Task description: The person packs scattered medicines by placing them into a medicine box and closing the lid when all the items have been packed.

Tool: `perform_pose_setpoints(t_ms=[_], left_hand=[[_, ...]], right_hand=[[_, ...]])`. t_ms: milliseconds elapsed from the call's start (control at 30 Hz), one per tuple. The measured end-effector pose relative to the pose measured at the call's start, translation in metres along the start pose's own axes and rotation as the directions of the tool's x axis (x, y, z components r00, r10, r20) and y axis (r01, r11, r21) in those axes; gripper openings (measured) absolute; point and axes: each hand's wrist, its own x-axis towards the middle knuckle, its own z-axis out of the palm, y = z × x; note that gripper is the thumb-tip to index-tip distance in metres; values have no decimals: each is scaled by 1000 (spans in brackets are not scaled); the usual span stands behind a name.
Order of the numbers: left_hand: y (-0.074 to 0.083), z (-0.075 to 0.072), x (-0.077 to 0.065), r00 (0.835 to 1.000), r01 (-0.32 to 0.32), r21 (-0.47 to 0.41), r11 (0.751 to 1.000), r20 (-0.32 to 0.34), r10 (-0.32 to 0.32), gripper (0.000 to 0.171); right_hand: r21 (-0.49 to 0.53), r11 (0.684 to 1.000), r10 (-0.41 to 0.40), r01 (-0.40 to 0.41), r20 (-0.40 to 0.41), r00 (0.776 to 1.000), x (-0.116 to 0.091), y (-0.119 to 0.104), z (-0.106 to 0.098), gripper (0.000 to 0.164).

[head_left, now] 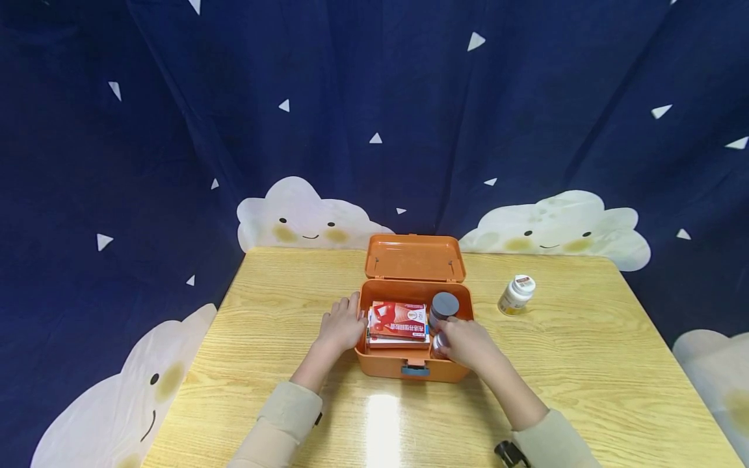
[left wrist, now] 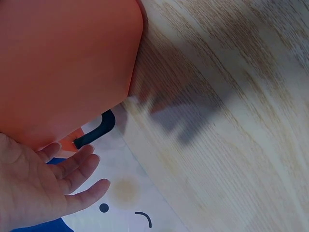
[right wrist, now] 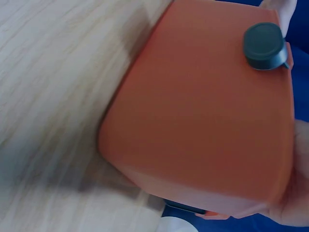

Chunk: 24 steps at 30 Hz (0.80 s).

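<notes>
An orange lidded box (head_left: 383, 367) stands on the table with its lid (head_left: 415, 257) tipped back. My left hand (head_left: 342, 323) rests at its left rim; in the left wrist view, the fingers (left wrist: 79, 171) are loosely extended outside the wall. My right hand (head_left: 468, 341) reaches over the right front corner and holds a small pill bottle (head_left: 438, 347) inside, largely covered by the fingers. Behind it stands a grey-capped bottle (head_left: 444, 304). A red medicine box (head_left: 398, 320) lies on a white carton (head_left: 398, 343) in the left part. The right wrist view shows mainly the orange outer wall.
A white pill bottle (head_left: 517, 295) stands on the wooden table (head_left: 585, 351) to the right of the box. The box has a dark front latch (head_left: 415, 371). A dark blue curtain (head_left: 374, 117) with clouds and triangles hangs behind the table.
</notes>
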Motion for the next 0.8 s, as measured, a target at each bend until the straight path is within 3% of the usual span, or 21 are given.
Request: perform_pose_setpoints(t_ms=[133, 267, 367, 533, 800], left_hand=[[-1, 1, 0, 1000, -3, -1, 1000, -2, 3, 57], [0, 1, 0, 1000, -1, 0, 1000, -4, 1, 57], [0, 1, 0, 1000, -2, 4, 1000, -3, 2, 56], [-1, 1, 0, 1000, -4, 10, 1000, 3, 4, 56], [-1, 0, 0, 1000, -5, 1, 1000, 12, 5, 58]], right_hand=[[59, 998, -10, 12, -22, 1000, -3, -1, -12, 34], [124, 990, -50, 70, -160, 986, -4, 3, -26, 31], [155, 982, -61, 111, -297, 953, -3, 11, -34, 31], [168, 980, -14, 106, -474, 881, -1, 30, -40, 39], [181, 983, 117, -13, -578, 808, 3, 69, -33, 47]])
